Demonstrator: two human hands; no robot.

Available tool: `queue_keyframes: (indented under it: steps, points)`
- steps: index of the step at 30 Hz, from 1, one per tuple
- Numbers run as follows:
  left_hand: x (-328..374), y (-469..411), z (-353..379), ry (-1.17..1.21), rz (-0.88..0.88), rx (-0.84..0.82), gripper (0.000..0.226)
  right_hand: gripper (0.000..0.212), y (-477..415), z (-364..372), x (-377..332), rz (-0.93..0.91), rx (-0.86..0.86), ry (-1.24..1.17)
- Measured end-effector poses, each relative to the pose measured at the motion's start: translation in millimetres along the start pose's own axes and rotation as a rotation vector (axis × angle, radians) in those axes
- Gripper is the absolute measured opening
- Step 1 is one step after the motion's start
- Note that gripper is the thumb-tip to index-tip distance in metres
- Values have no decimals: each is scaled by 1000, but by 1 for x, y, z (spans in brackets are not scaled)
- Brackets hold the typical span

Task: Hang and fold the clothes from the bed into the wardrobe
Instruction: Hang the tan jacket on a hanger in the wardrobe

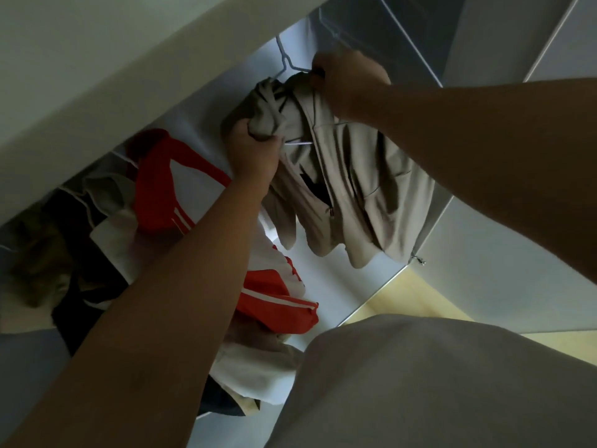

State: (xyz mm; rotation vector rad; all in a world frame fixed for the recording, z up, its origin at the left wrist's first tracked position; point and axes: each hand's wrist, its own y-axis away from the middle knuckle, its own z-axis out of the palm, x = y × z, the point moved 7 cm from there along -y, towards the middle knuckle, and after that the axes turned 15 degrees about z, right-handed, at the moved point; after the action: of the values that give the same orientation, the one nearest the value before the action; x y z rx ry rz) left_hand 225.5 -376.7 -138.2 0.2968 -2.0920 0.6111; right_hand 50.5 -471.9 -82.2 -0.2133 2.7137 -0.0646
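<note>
Beige zip-front jacket (349, 176) held up inside the wardrobe (517, 286), draped on a pale wire hanger (284, 61) whose hook stands free above the collar; your right hand (350, 82) is clenched round the neck of the hanger together with the collar cloth; your left hand (255, 150) grasps a bunched fold of the same jacket, whether hood or shoulder cannot be told. To the left hang a red-and-white jacket (161, 185) and darker garments (74, 227); a strip of pale wooden floor (420, 295) shows at the foot of the wardrobe. Step in hand, by judgement: dressing the jacket on the hanger, its left side gathered in a lump, before it goes on the rail; the rail itself cannot be made out. The next move calls for you to spread the gathered cloth along the left arm of the hanger so that the garment sits level; then lift the hook to the rail in the gap beside the red-and-white jacket; keep the right-hand grip firm meanwhile, since that hand likely carries most of the weight.
</note>
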Motion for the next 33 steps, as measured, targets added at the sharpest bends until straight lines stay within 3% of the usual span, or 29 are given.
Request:
queue_keyframes:
  steps: [3, 6, 8, 10, 14, 19, 23, 27, 33]
  points:
    - [-2, 8, 5, 117, -59, 28, 31, 36, 10, 1, 5, 17, 124, 130]
    - [0, 14, 6, 139, -60, 81, 29, 46, 41, 2, 12, -27, 325, 95]
    - [0, 18, 6, 129, -38, 95, 26, 46, 62, 14, 19, -98, 339, 51]
    - [2, 21, 5, 138, -12, 102, 22, 42, 76, 37, 27, -153, 205, 9]
    - [9, 26, 0, 141, 20, 117, 22, 31, 92, 105, 37, -186, -236, 72]
    - [21, 26, -13, 172, 13, 179, 18, 70, 104, 172, 46, -75, -624, 270]
    - [22, 21, -20, 299, -71, 178, 21, 69, 118, 210, 52, 84, -873, 341]
    - [18, 22, -19, 531, -173, 181, 31, 44, 127, 216, 54, 128, -927, 334]
    - [-18, 32, -6, 668, -288, 146, 6, 30, 142, 215, 56, 69, -912, 307]
